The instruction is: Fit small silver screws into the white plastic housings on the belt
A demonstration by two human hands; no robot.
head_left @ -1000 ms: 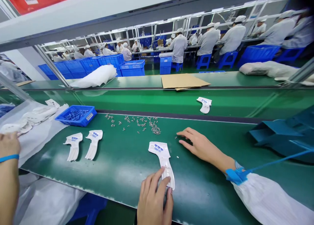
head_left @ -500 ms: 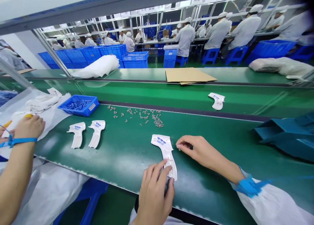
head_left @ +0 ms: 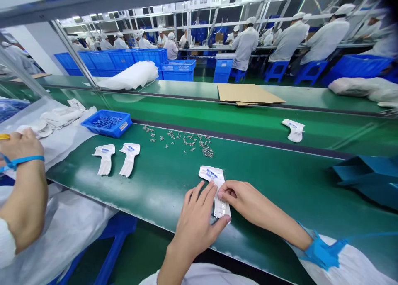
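A white plastic pistol-grip housing half with blue pieces in its upper end lies on the green bench in front of me. My left hand is stretched over its left side, fingertips at its edge and thumb by its lower end. The fingers and thumb of my right hand are pinched together over the middle of the grip; whatever is between them is hidden. Beyond the housing, many small metal parts lie scattered. Two similar housing halves, a nearer one and another, rest to the left.
A blue tray holds small blue pieces. Another white half lies on the lighter green strip behind. At left is a co-worker's hand near white parts on a sheet. Cardboard and a dark teal bag lie further out.
My right hand has moved left from beside the housing onto its grip. My left hand has shifted up along it, its fingers straighter. The co-worker's hand has moved left.
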